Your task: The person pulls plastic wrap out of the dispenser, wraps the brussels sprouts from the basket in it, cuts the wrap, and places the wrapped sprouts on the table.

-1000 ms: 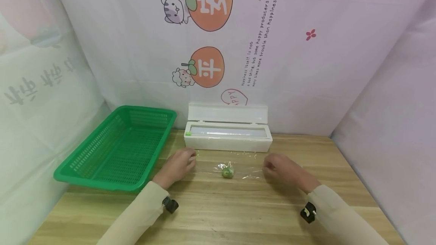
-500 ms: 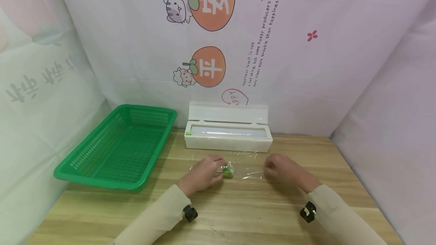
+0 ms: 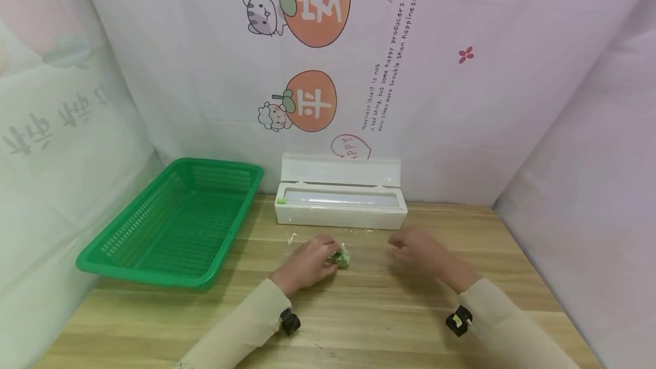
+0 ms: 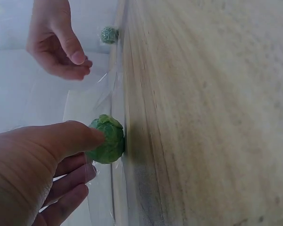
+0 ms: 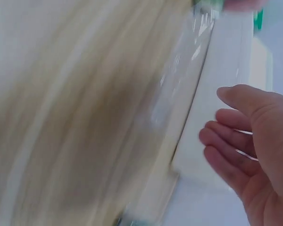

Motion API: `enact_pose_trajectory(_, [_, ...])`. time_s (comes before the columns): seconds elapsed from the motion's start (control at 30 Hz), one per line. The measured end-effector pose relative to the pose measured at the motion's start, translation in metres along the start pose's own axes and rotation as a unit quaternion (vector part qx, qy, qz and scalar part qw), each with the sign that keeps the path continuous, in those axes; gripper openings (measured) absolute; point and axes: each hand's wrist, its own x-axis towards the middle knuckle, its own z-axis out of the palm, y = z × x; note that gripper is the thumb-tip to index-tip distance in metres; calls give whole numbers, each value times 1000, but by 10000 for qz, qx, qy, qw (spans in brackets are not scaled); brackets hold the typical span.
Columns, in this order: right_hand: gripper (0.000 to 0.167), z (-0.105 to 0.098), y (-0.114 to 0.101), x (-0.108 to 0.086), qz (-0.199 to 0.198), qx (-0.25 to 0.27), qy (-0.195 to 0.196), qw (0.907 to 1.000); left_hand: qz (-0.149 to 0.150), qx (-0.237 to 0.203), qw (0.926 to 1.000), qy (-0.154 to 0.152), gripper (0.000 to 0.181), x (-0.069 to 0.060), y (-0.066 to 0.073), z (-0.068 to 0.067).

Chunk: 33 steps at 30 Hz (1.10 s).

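Note:
A Brussels sprout (image 3: 341, 260) sits on a sheet of clear cling film on the wooden table. In the left wrist view my left hand (image 4: 42, 165) pinches the sprout, thumb on its near side and fingers behind, with film around them. My right hand (image 3: 422, 252) hovers to the right of the sprout. Its fingers look relaxed and hold nothing in the right wrist view. Behind both hands stands a white cling film dispenser box (image 3: 340, 217), its lid up and the roll showing inside.
A green plastic basket (image 3: 148, 276) with slotted sides stands on the left of the table (image 3: 359, 323). Another green ball (image 4: 109, 35), seemingly wrapped in film, appears in the left wrist view. Printed cloth walls enclose the back and sides.
My left hand has moved right from the film's left edge onto the sprout. My right hand has let go of the film's right edge and shifted slightly left.

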Motion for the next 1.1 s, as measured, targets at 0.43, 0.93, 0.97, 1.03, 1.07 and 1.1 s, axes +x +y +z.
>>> enact_pose_trajectory(0.43, [33, 37, -60, 22, -1081, -176, 397, 9932, -96, -349, 9993, 101, 21, 3, -2, 4])
enact_pose_trajectory(0.93, [28, 61, -61, 42, -1142, -266, 647, 9910, -520, -667, 9962, -225, 21, 10, -4, 3])
enact_pose_trajectory(0.97, [28, 61, -61, 42, -1107, -229, 653, 9914, -531, -659, 9961, -229, 21, 10, -4, 3])
enact_pose_trajectory(1.03, [27, 62, -61, 45, -1066, -185, 701, 9917, -559, -646, 9961, -236, 20, 12, -5, 2])
enact_pose_trajectory(1.07, [27, 62, -61, 46, -1064, -167, 746, 9914, -562, -633, 9961, -236, 20, 12, -5, 2])
enact_pose_trajectory(1.1, [25, 63, -61, 47, -1060, -135, 772, 9913, -566, -632, 9961, -236, 21, 13, -5, 2])
